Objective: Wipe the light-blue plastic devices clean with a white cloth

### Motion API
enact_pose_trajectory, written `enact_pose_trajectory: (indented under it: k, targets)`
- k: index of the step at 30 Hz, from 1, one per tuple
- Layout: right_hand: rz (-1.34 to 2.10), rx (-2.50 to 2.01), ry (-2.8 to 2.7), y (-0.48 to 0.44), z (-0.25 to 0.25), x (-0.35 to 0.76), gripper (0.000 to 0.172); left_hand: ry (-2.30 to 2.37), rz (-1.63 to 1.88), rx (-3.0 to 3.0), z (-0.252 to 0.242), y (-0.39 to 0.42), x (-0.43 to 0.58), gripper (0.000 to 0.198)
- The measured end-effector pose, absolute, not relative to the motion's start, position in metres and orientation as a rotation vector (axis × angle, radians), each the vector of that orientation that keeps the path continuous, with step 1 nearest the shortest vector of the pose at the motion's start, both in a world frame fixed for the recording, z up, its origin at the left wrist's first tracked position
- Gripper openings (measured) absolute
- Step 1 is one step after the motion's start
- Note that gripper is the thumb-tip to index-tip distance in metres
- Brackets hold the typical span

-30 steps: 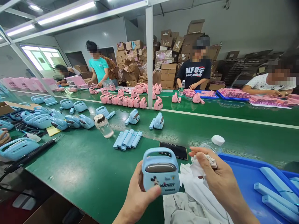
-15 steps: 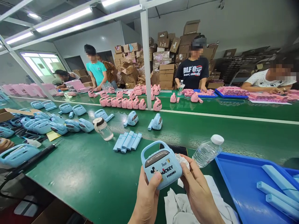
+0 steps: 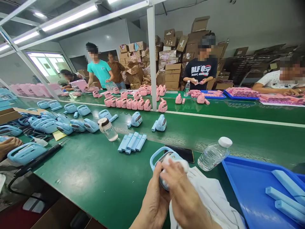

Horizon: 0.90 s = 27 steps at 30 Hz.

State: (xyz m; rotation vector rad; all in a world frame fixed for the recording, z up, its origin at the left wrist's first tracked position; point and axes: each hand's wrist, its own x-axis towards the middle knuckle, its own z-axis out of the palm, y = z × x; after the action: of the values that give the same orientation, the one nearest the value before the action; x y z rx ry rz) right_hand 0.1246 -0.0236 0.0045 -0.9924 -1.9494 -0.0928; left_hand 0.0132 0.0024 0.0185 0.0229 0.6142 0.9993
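A: What does the left hand [image 3: 154,203] do?

B: Its fingers are closed around a small blue box [image 3: 156,160] with a handle. The right hand [image 3: 188,203] presses together on a white rag [image 3: 173,165] against this box, so I cannot read the box's writing.

A: What is around the box?

B: To its right lie a water bottle [image 3: 214,155] and a blue tray [image 3: 240,194] with pale blue bars [image 3: 283,198] inside. Far behind it, a black shirt [image 3: 200,71] reads "BLF".
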Motion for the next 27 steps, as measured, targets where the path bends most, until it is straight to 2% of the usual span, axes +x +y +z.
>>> enact_pose_trajectory:
  k: [2,4,7,9,11,13,15,17,20,23,25,27]
  targets:
    - [-0.212,-0.853,-2.156,-0.025,-0.004,0.124,0.067,0.525,0.962,-0.073,0.009,0.002,0.013,0.039]
    - [-0.222,-0.8,-2.225,-0.028,-0.016,0.13,0.063,0.548,0.937,-0.094,0.003,0.005,0.01,0.042]
    - [-0.015,-0.814,-2.215,-0.036,-0.035,0.149,0.059,0.665,1.004,-0.03,0.004,0.011,0.005,0.053]
    - [0.225,-1.017,-1.98,-0.041,-0.044,0.161,0.051,0.789,1.14,-0.013,0.01,0.015,0.002,0.054]
    - [0.495,-1.268,-1.52,-0.042,-0.044,0.167,0.036,0.878,1.219,-0.015,0.016,0.017,0.001,0.053]
    - [0.691,-1.358,-1.115,-0.04,-0.036,0.163,0.035,0.865,1.189,0.002,0.02,0.016,0.002,0.055]
    - [0.693,-1.296,-1.037,-0.037,-0.025,0.153,0.035,0.825,1.143,0.019,0.02,0.014,0.006,0.056]
    - [0.492,-1.151,-1.267,-0.032,-0.018,0.142,0.03,0.761,1.112,0.005,0.018,0.012,0.009,0.055]
    - [0.261,-0.982,-1.533,-0.025,-0.018,0.135,0.034,0.648,1.095,0.007,0.012,0.01,0.008,0.054]
    - [0.606,-1.193,-1.173,-0.019,-0.024,0.138,0.02,0.646,1.196,0.052,0.003,0.01,0.001,0.039]
    - [0.958,-1.222,-0.861,-0.017,-0.028,0.137,0.038,0.586,1.233,0.096,-0.007,0.011,-0.003,0.031]
    - [1.181,-1.107,-0.625,-0.019,-0.032,0.132,0.054,0.474,1.214,0.179,-0.018,0.014,-0.004,0.034]
